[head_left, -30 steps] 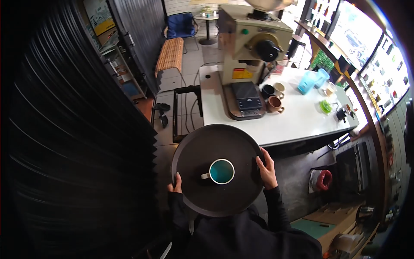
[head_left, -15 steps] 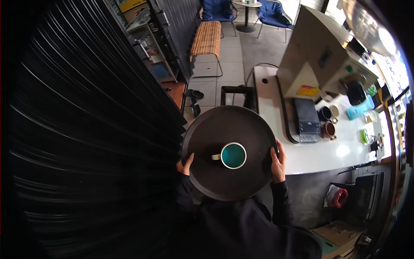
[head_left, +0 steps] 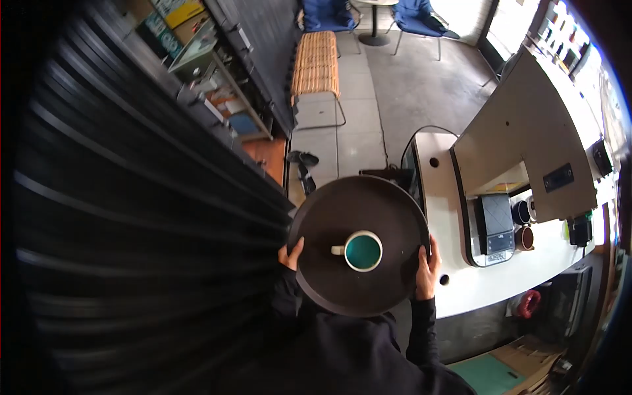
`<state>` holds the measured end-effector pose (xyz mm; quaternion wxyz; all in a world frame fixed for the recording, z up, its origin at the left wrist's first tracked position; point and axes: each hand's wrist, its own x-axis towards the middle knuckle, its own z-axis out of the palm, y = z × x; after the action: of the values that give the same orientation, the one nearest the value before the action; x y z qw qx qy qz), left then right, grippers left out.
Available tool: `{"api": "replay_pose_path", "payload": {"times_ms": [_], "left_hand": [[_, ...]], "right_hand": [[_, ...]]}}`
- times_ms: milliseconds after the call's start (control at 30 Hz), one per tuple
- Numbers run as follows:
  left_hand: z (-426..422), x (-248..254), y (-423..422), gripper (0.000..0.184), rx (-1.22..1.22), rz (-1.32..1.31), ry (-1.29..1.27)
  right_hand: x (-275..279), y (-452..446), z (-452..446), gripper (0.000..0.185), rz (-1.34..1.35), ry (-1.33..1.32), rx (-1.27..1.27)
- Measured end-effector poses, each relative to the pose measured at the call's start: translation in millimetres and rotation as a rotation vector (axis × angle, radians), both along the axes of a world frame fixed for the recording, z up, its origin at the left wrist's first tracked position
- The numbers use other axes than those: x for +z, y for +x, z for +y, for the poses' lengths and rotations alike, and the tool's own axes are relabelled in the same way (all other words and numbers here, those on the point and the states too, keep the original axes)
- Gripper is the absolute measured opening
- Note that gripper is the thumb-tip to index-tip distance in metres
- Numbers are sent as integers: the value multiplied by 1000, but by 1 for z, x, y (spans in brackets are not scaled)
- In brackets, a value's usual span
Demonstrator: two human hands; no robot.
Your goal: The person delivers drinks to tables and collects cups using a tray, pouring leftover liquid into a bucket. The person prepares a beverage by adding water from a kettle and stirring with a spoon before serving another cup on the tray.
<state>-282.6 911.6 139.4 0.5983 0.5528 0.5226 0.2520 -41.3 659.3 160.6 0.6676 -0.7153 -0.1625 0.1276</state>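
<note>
A round dark brown serving tray (head_left: 359, 204) is held level in front of my body. My left hand (head_left: 290, 254) grips its left rim, thumb on top. On the opposite rim, my right hand (head_left: 426, 268) is closed the same way, thumb over the edge. Fingers under the tray are hidden. Near the middle of the tray stands a white mug (head_left: 363, 251) with a turquoise inside, upright, its handle pointing left. Neither hand touches the mug.
To the right is a white counter (head_left: 447, 227) with a large beige machine (head_left: 520, 125), a dark scale (head_left: 496, 227) and mugs. A black corrugated wall (head_left: 145, 230) runs along the left. Ahead are shoes (head_left: 304, 168), a wicker bench (head_left: 316, 66) and blue chairs (head_left: 418, 16).
My view has moved forward along the counter and turned; the bench, shoes and shelf appear nearer. Both hands keep their hold on the tray, and the mug stays in place on it.
</note>
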Motion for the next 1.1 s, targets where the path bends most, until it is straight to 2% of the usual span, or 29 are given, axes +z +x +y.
{"api": "replay_pose_path", "payload": {"times_ms": [67,100,133,200,333,367,467,500,533,600,633,733,800,867,933,1000,1067,1100], "left_hand": [[34,-22,12,35,-90,262,212],[53,-39,10,35,-130,250,224],[77,-59,8,34,-309,302,481],[125,-67,27,37,-510,322,751],[177,-32,65,50,-609,199,1008],[197,-36,72,44,-651,287,1052],[234,-19,113,22,-595,64,740],[245,-10,128,21,-466,104,420],[254,-6,139,29,-336,146,101],[270,-5,153,41,-505,28,682],[279,-1,164,42,-517,0,542],[307,-8,198,37,-530,-25,472],[320,24,233,36,-491,-144,-41],[335,33,265,37,-550,-206,-1],[349,39,296,36,-565,-30,118],[381,-19,329,35,-558,-22,215],[393,-12,376,36,-535,-131,22],[398,-5,394,37,-588,-140,7]], "right_hand": [[-4,-1,20,41,13,0,-83],[-3,0,30,40,20,-33,-98],[-2,-1,43,40,10,-23,-141],[2,-3,69,39,28,33,-208],[22,-5,122,39,47,24,-310],[18,-3,133,38,65,33,-339],[5,7,164,38,29,70,-399],[7,9,174,38,27,68,-419],[14,12,186,39,38,81,-420],[20,25,202,39,38,93,-453],[19,33,209,39,29,61,-454],[21,55,228,39,-11,-14,-482],[16,76,241,37,-73,-100,-491],[15,100,256,37,-82,-68,-510],[15,122,271,37,-83,-33,-530],[17,152,287,39,-19,79,-538],[12,183,299,40,-39,60,-558],[12,201,306,40,-63,33,-586]]}}
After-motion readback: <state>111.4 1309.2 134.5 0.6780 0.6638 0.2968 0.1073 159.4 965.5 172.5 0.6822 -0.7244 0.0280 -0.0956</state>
